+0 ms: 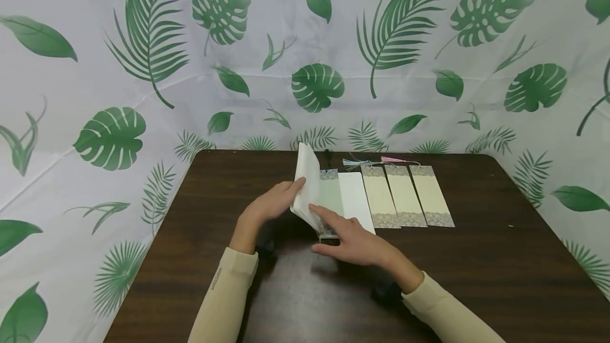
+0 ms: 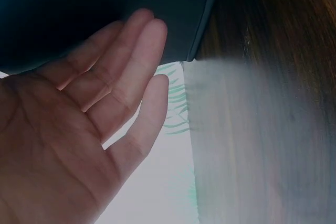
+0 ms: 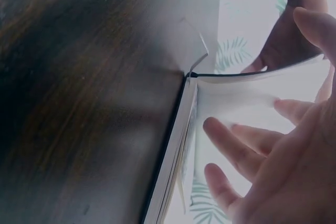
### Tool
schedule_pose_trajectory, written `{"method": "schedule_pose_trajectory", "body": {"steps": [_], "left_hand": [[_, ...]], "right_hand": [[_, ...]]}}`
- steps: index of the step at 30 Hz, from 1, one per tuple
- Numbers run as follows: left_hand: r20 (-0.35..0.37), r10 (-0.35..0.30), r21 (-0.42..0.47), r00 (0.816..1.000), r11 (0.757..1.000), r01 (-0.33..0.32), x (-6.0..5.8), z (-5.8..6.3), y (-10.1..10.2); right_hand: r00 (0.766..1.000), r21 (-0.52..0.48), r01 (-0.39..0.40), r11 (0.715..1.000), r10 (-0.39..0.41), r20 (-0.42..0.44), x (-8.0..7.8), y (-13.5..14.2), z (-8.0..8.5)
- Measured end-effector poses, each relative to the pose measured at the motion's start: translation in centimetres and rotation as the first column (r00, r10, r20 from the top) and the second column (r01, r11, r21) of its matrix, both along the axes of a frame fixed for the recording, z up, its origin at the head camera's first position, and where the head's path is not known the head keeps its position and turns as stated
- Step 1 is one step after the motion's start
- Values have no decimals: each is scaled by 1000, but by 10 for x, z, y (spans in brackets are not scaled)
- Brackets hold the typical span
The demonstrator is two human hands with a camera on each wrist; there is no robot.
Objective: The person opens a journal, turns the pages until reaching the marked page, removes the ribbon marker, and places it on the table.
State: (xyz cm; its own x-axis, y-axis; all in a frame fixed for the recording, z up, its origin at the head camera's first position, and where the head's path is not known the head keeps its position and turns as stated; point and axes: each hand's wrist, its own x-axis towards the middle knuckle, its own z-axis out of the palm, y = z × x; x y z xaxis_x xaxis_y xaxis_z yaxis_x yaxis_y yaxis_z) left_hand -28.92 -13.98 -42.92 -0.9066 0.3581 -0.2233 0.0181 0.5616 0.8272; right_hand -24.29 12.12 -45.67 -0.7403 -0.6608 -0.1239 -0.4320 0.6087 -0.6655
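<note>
A dark-covered notebook [image 1: 353, 197] lies part open on the table, its left cover and white pages raised at a slant. My left hand [image 1: 271, 202] holds this raised side, the thumb over the page edge and the fingers against the dark outer cover [image 2: 184, 19]. Spread fingers of my right hand [image 1: 355, 240] reach across the lower edge, fingertips at the inner page [image 3: 241, 95]. Between the pages lies a green bookmark [image 1: 331, 192] with patterned ends, partly covered by the raised pages and my right hand.
Three cream bookmarks [image 1: 379, 195] with patterned ends lie side by side right of the notebook. A blue tassel [image 1: 357, 163] and a pink tassel [image 1: 393, 160] stretch toward the table's back edge. A leaf-printed cloth [image 1: 267, 89] hangs behind the dark wooden table [image 1: 476, 263].
</note>
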Motion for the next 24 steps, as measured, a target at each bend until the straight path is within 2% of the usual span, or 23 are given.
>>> {"method": "schedule_pose_trajectory", "body": {"steps": [3,7,9,12,16,20,24], "left_hand": [[-3,1,-3,1000,1000,-1,-2,1,2],[-7,10,-7,1000,1000,-10,-4,2,2],[-3,12,-8,1000,1000,-12,-4,2,2],[16,6,0,1000,1000,-6,-3,1,0],[21,12,9,1000,1000,-12,0,0,-2],[4,25,14,1000,1000,-25,4,1,-3],[-5,3,8,1000,1000,-3,4,0,1]], "right_hand": [[1000,-2,0,1000,0,-6,-1,1,1],[996,-10,-17,1000,16,-89,-7,7,1],[990,-19,22,1000,-24,-139,-11,13,3],[972,-29,133,991,-136,-191,-18,23,8],[947,-29,262,965,-263,-185,-29,30,13],[932,0,324,946,-319,-174,-35,32,6],[920,53,367,929,-354,-167,-37,37,-5]]}}
